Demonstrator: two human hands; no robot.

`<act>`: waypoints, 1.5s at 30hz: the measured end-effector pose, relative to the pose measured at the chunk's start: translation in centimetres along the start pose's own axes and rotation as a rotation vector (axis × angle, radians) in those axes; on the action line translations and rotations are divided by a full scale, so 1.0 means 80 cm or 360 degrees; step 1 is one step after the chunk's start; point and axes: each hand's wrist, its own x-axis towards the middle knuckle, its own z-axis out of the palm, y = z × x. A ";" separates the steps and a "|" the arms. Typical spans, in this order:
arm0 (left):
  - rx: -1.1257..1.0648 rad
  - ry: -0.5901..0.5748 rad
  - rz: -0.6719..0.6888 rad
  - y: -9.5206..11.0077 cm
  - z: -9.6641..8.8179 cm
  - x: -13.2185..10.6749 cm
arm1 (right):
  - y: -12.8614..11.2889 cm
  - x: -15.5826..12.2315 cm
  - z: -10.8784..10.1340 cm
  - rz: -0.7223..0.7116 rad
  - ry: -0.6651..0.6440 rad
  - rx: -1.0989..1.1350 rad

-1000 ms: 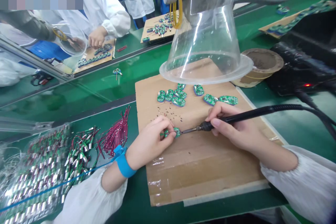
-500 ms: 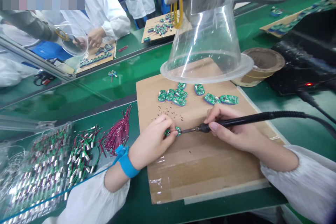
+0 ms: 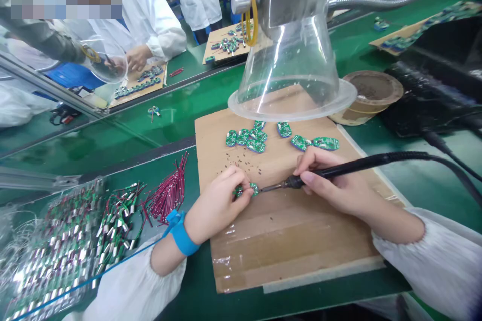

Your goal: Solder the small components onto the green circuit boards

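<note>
Circuit board (image 3: 254,189), green, small, one: located above the middle-left part of a cardboard sheet (image 3: 297,230), partly hidden by the fingers (image 3: 241,176) of the left hand (image 3: 220,205), by which it is gripped at its left end. Soldering iron (image 3: 350,165), black-handled, one: held in the right hand (image 3: 335,185), its handle pinched between closed fingers, its metal tip (image 3: 273,187) directed at the board's right edge; whether contact is made cannot be told. Wrist band (image 3: 183,235), blue, with cord: worn on the left wrist. Loose boards (image 3: 256,146), green, eight: laid on the upper part of the sheet, five clustered at left, one set apart, two placed end to end at right. Dark specks, many: scattered between the cluster and the left hand. Hood (image 3: 289,70), clear, flared: suspended above the sheet's far end. Tub (image 3: 371,93), round: placed by the sheet's far right corner. Red wires (image 3: 167,190), one bundle: laid on the green worktop (image 3: 188,286), left of the sheet. Wires with silver-coloured ends (image 3: 118,220), one pile: placed farther left, beside a clear plastic bag (image 3: 56,251) of similar pieces.
</note>
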 end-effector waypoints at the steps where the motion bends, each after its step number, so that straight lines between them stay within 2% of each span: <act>1: 0.0001 0.0002 0.0000 0.000 0.000 0.000 | 0.001 0.000 0.000 -0.0005 -0.0011 -0.0011; 12: -0.0015 0.0016 0.0016 0.000 0.001 -0.002 | 0.000 0.001 -0.002 0.0008 0.0017 -0.0025; 20: -0.0007 0.0039 -0.0052 -0.003 0.001 -0.003 | -0.003 0.002 -0.001 0.0016 0.0021 -0.0028; 28: 0.0000 -0.0021 -0.0068 0.003 -0.002 -0.006 | -0.002 0.001 -0.003 0.0025 0.0046 0.0016; 36: 0.0042 -0.0051 -0.0040 0.004 0.000 -0.004 | 0.000 0.001 -0.001 0.0059 -0.0029 -0.0006; 45: -0.0087 -0.0137 -0.0029 0.003 -0.006 -0.005 | -0.003 0.000 0.002 0.0053 -0.0111 -0.0025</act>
